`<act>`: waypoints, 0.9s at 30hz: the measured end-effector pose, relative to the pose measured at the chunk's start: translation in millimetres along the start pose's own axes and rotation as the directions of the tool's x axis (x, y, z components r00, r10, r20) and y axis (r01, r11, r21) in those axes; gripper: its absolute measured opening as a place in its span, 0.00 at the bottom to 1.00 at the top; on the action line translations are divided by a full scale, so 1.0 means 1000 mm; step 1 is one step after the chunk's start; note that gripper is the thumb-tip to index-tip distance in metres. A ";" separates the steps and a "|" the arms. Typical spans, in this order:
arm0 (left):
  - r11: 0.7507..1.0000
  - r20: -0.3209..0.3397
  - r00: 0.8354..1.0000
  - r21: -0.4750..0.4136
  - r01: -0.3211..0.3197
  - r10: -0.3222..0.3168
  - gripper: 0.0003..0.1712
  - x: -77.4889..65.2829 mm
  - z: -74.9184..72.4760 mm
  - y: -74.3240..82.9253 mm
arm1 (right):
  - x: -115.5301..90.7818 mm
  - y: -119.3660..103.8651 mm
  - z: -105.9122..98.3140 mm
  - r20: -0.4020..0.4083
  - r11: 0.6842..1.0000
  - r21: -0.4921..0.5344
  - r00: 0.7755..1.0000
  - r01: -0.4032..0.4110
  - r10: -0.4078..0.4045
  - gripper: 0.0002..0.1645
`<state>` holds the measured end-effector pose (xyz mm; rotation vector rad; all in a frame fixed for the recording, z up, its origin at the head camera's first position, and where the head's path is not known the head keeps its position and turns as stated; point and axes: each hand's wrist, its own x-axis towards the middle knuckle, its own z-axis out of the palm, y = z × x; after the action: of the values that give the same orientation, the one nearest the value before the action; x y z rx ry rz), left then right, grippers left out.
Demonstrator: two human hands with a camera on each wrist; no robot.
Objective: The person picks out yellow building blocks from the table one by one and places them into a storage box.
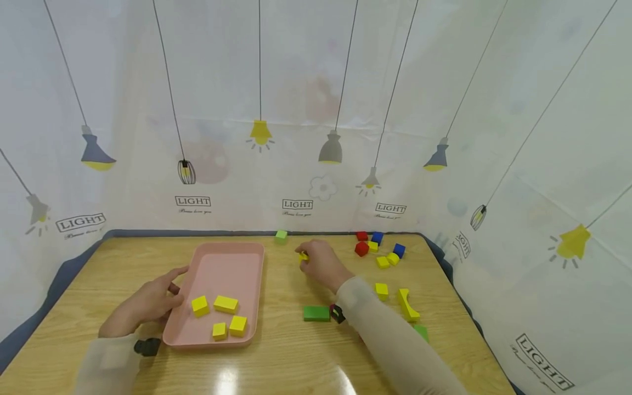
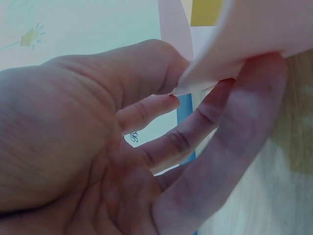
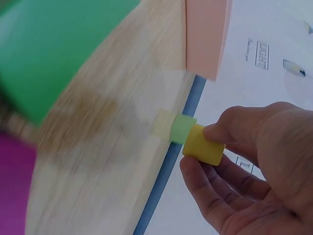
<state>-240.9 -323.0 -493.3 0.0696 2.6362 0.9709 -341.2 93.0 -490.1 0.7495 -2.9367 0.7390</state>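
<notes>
My left hand (image 1: 150, 300) holds the left side of a pink tray (image 1: 228, 253), its thumb (image 2: 146, 63) at the rim and the other fingers against the underside. Toward the tray's near end lie a yellow rectangular block (image 1: 226, 304) and several yellow cubes (image 1: 199, 306). To the right of the tray, my right hand (image 1: 321, 264) pinches a small yellow block (image 3: 204, 145) between thumb and fingertips over the table. A light green block (image 1: 281, 237) stands near the far edge, just beyond that hand.
At the back right sit red (image 1: 362, 249), blue (image 1: 399, 250) and yellow blocks. A yellow cube (image 1: 381, 291) and a yellow arch block (image 1: 407, 305) lie right of my right forearm. A green rectangular block (image 1: 316, 314) lies left of it. White printed curtains surround the table.
</notes>
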 end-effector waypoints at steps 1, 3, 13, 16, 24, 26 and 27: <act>1.000 0.000 1.000 -0.004 -0.005 0.005 0.48 0.000 0.000 0.000 | 0.000 -0.003 0.001 -0.005 1.000 -0.003 1.000 0.011 -0.011 0.22; 1.000 -0.002 1.000 -0.003 -0.005 0.005 0.48 0.000 -0.001 0.000 | 0.001 -0.009 0.002 -0.010 1.000 -0.008 0.999 0.030 -0.030 0.22; 1.000 -0.004 1.000 0.024 -0.006 0.007 0.48 0.001 -0.001 0.000 | -0.001 -0.042 0.007 -0.004 0.995 -0.010 0.996 0.094 -0.094 0.22; 1.000 -0.002 1.000 0.025 -0.011 0.011 0.47 0.000 -0.001 0.001 | -0.001 -0.052 0.008 0.000 0.992 -0.014 0.992 0.126 -0.126 0.22; 0.999 0.001 1.000 0.042 0.007 -0.007 0.47 -0.001 -0.002 0.002 | -0.004 -0.078 0.018 0.029 0.986 -0.019 0.986 0.166 -0.165 0.22; 0.999 0.000 1.000 0.036 0.008 -0.008 0.47 -0.001 -0.002 0.002 | -0.005 -0.084 0.021 0.040 0.987 -0.020 0.987 0.159 -0.158 0.22; 0.999 0.000 1.000 0.035 0.006 -0.006 0.47 -0.001 -0.002 0.002 | -0.005 -0.087 0.023 0.045 0.987 -0.023 0.986 0.160 -0.159 0.22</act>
<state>-240.6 -322.4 -490.4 0.0696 2.6517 0.9222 -294.8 18.1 -473.0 0.9961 -2.8733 0.6781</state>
